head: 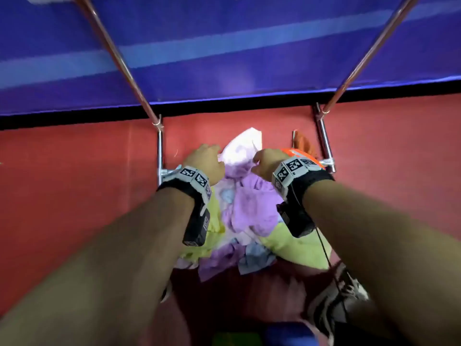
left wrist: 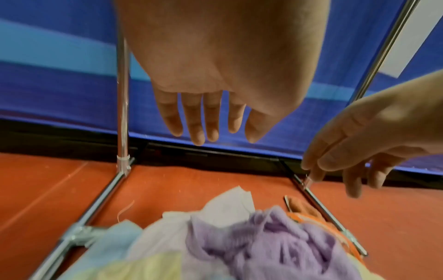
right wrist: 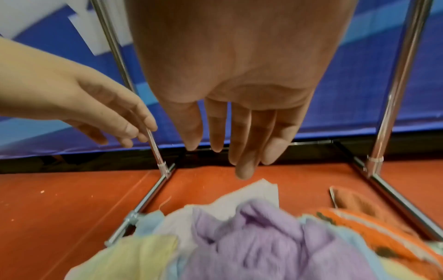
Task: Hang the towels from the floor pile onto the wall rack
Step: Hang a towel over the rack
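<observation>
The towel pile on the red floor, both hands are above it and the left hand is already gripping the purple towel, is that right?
Not quite. Both wrist views show the left hand with fingers straight and holding nothing, above the purple towel rather than gripping it. The rest stands: the right hand is open above the towel pile too, on the red floor.

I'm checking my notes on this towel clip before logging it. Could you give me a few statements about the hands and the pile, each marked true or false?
1. Both hands are open above the pile. True.
2. The left hand grips a lilac towel. False: its fingers hang straight and hold nothing.
3. An orange towel lies at the pile's right edge. True.
4. The floor is blue. False: the floor is red; the backdrop is blue.
5. The right hand holds a metal rack bar. False: it holds nothing.
</observation>
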A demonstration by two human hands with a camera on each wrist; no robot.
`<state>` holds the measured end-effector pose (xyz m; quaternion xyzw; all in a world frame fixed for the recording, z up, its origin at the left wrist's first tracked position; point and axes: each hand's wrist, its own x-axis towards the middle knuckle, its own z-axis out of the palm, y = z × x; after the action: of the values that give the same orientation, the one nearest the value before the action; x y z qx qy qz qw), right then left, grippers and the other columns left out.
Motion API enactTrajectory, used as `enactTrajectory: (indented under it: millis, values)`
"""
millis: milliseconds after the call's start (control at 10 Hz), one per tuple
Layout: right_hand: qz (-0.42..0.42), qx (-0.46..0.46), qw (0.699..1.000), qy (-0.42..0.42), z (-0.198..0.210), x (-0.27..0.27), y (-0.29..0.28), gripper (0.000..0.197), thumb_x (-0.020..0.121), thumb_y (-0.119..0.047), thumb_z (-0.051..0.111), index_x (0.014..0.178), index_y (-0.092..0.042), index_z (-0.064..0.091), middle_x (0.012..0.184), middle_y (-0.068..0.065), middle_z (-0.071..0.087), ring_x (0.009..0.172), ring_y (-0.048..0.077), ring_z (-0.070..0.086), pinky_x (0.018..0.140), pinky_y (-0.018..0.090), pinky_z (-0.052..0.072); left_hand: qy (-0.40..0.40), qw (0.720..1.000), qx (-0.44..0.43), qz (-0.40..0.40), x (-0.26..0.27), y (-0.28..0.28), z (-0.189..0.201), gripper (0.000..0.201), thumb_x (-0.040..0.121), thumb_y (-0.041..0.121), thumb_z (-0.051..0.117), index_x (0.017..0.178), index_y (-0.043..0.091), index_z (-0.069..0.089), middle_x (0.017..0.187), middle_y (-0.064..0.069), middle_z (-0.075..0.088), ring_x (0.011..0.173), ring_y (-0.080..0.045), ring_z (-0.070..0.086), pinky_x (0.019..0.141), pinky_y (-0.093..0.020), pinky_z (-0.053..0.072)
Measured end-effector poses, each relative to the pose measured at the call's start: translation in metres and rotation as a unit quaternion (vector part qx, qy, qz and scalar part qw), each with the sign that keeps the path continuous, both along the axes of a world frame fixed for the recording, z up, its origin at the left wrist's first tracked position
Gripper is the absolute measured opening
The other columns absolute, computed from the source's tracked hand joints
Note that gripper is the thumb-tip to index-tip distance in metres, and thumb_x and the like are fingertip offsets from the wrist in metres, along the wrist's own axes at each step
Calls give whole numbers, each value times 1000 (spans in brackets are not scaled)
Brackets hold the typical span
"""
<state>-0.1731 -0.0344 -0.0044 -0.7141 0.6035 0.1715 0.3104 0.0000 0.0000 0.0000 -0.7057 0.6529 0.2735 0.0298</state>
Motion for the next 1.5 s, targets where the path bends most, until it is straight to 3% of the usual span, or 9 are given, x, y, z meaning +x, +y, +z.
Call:
enactTrajectory:
  millis: [200,400,600,900,1000,1100,1200,1400,1500]
  values:
    - [-8,148,988,-46,-80,-2,8,46,94,-21,56,137,-9,46,138,14,50,121,26,50,94,24,40,-19,993,118,0,-15,-17,-73,45,93,26,47,137,19,42,136,-11,47,119,-31,51,98,-41,45]
    - [24,138,990,2,-92,-3,15,30,95,-25,52,118,-8,62,120,12,61,113,28,57,85,28,42,-12,992,128,7,-21,-25,-71,44,92,24,47,135,19,44,131,-10,50,116,-30,53,94,-39,46]
    - [-14,121,992,-16,-35,-5,11,36,75,-34,50,100,-14,67,112,8,63,109,23,60,85,24,43,42,995,87,18,-19,-30,-26,53,88,17,53,140,21,43,139,-7,50,122,-28,51,99,-32,43]
    - [48,-93,976,-189,131,-4,33,15,88,0,46,83,-12,54,86,15,60,80,20,48,73,33,38,230,972,-8,50,-33,6,111,58,74,-3,52,130,12,53,119,-8,62,112,-24,59,91,-30,48]
    - [31,-162,954,-252,187,-8,38,12,90,-5,49,84,-13,56,80,8,54,77,20,47,68,30,33,268,963,-21,31,-38,13,169,51,78,-11,52,121,16,54,76,0,61,65,-3,60,62,-19,47]
    - [29,-221,939,-262,243,-18,43,10,91,-7,50,86,-11,57,82,4,54,78,19,46,65,25,29,260,963,-69,5,-40,21,215,35,82,-8,58,112,10,59,72,-1,52,59,-4,47,59,-16,40]
    - [29,-283,926,-250,289,-27,48,9,91,-8,49,90,-8,58,86,6,56,81,19,47,70,28,33,267,954,-132,10,-40,34,250,17,80,2,66,77,16,58,67,4,48,60,-8,40,53,-13,34]
    - [-34,-329,896,-296,322,-39,66,10,91,-7,50,87,-5,59,85,8,57,82,18,49,72,28,37,397,892,-202,83,-34,57,287,10,64,19,76,65,17,66,61,4,58,68,-16,50,70,-32,44]
    - [-65,-326,880,-339,315,-46,80,11,90,-5,51,82,-9,57,74,2,56,76,16,49,66,24,38,419,876,-224,84,-34,66,295,20,77,8,75,64,22,68,55,14,61,63,-10,53,70,-29,46]
